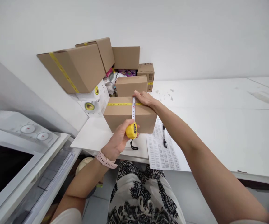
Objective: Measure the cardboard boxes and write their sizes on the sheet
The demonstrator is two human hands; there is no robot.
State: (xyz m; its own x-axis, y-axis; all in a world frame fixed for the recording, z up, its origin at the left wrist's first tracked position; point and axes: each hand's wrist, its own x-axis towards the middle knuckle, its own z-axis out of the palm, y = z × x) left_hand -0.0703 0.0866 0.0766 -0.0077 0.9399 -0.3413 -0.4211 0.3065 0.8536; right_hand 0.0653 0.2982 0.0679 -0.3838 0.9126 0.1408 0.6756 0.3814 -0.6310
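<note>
A small cardboard box (122,115) sealed with yellow tape stands near the front edge of the white table (218,130). My left hand (119,137) is closed round a yellow tape measure (131,130) at the box's near face. Its white blade (133,107) runs up and over the box top. My right hand (143,99) lies on the far top edge and pins the blade's end there with its fingers pressed down. A pink watch strap sits on my left wrist.
A printed sheet (160,149) with a black pen (164,137) lies right of the box. Several cardboard boxes (78,67) and a white avocado-print carton (93,101) pile up behind by the wall. A white appliance (15,149) stands at left.
</note>
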